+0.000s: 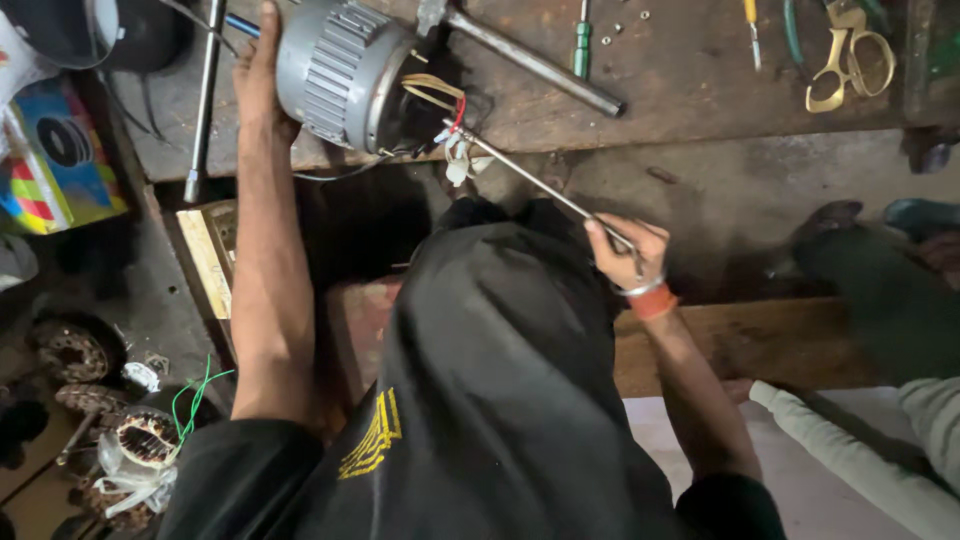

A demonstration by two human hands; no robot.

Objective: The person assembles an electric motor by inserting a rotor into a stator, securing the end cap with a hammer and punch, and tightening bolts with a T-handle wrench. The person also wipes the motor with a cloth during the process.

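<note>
Head view, looking down over a dark shirt to a wooden worktop [700, 80].

Motor [340, 65]: grey, ribbed housing, lying on its side at the worktop's near edge. Open end faces right; yellow and red leads [440, 95] hang out of it, with a white connector [460, 165] dangling just below.

Left hand [262, 75]: flat against the motor's left end, fingers pressed together and extended along the housing. It steadies the motor and does not wrap around it.

Right hand [628, 250]: fingers pinching the near end of a long thin rod [530, 180]. The rod runs up and left to the motor's open end, its tip among the leads. Whether the tip is seated on a screw or inside the housing cannot be told; that spot is dark.

Progress, as a judgement: the motor is already opened at the wiring end, with leads pulled free, and work at that end is under way. The housing itself is not yet taken apart.

Surroundings: a thick steel shaft [540, 65] lies just right of the motor, a green screwdriver [582, 45] beyond it, and yellow-handled scissors [850, 55] well apart at far right. Wound stators [140, 440] sit on the floor at lower left. Another person's sleeve [850, 450] is at lower right.
</note>
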